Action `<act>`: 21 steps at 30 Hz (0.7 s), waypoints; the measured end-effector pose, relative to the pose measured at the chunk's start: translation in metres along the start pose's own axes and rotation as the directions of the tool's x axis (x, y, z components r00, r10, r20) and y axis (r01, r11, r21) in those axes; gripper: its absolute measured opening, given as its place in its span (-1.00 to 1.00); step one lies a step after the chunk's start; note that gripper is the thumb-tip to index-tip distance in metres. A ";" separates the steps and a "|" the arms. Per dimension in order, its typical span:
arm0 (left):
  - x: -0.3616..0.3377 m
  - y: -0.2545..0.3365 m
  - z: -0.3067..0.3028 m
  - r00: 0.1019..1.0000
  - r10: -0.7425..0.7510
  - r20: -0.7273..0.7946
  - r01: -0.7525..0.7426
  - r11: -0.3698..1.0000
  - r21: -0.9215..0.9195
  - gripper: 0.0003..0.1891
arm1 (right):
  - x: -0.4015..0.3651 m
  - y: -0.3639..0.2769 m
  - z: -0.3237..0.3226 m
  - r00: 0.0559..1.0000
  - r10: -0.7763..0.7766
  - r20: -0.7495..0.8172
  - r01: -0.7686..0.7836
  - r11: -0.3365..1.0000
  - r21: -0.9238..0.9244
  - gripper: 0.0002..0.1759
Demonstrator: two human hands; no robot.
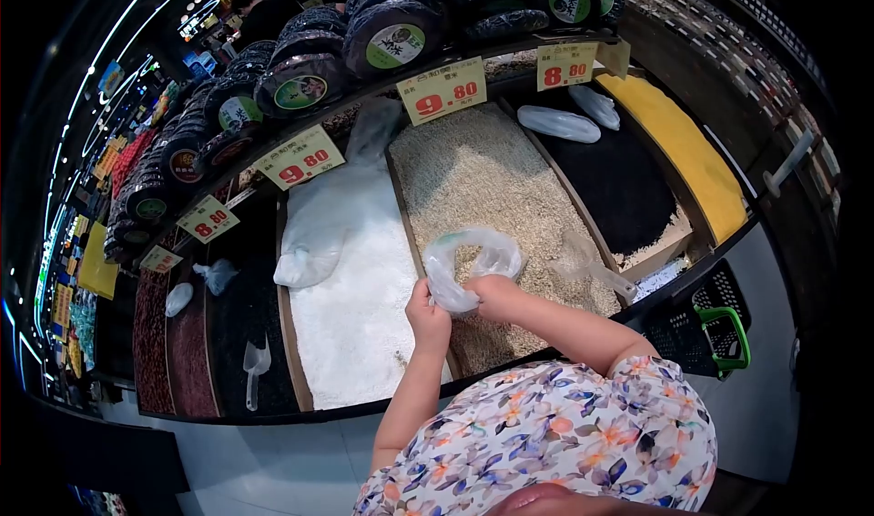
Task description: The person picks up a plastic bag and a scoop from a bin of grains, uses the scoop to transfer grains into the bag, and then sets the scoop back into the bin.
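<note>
The thin clear plastic bag (470,254) hangs in the air just above the front of the bin of pale beige grain (482,165), held between both hands with its mouth puckered into a loose ring. The left hand (428,314) grips the bag's lower left edge, and its fingers are curled and pinching the film. The right hand (497,296) closes on the edge just beside it, knuckles up and fingers folded around the plastic. The 2 hands are almost touching.

Film this thin seems to call for a light pinch on opposite layers of the rim. Rubbing them apart should work better than tugging, and low over the bin the bag should sag less.

A clear scoop (594,268) lies in the beige grain to the right of the hands. To the left is a bin of white grain (350,325) with a spare bag (309,247) lying on it. To the right are bins of black grain (614,183) and yellow grain (685,147). Yellow price tags reading 9.80 (443,90) and 8.80 (564,65) hang from the shelf above, which carries round dark packs (391,35). A basket with a green handle (726,332) sits beyond the right arm.
</note>
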State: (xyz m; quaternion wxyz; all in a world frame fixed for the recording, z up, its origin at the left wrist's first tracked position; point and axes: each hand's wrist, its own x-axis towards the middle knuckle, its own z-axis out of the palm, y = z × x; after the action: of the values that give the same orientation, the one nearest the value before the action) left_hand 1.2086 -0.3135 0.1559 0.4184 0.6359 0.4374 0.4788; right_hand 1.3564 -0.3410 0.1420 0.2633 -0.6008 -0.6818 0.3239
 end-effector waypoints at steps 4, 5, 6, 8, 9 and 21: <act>-0.008 -0.024 -0.009 0.999 0.025 -0.024 -0.022 0.996 0.092 -0.68 | 0.000 -0.004 -0.013 0.999 0.003 -0.051 0.002 0.995 0.098 -0.76; -0.011 -0.026 -0.011 0.993 0.115 -0.037 -0.106 0.974 0.202 -0.61 | 0.003 -0.003 -0.018 0.998 0.012 -0.066 -0.006 0.996 0.091 -0.77; -0.014 -0.027 -0.014 0.978 0.207 -0.037 -0.186 0.932 0.312 -0.55 | 0.006 -0.003 -0.022 0.996 0.020 -0.082 -0.013 0.996 0.086 -0.78; -0.021 -0.039 -0.020 0.975 0.223 -0.005 -0.201 0.887 0.416 -0.52 | 0.012 -0.004 -0.032 0.996 0.033 -0.087 -0.022 0.992 0.121 -0.80; -0.024 -0.044 -0.023 0.971 0.238 0.028 -0.219 0.831 0.512 -0.50 | 0.016 -0.003 -0.035 0.995 0.044 -0.086 -0.034 0.994 0.108 -0.80; 0.000 -0.016 -0.029 0.998 -0.066 0.006 0.063 0.973 0.221 -0.69 | 0.055 -0.001 -0.086 0.981 0.146 -0.126 -0.075 0.890 0.449 -0.90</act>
State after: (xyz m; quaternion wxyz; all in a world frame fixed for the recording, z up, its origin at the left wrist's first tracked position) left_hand 1.1776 -0.3057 0.1461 0.3634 0.6669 0.5056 0.4093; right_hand 1.4121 -0.2760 0.1970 0.4266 -0.5865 -0.5323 0.4367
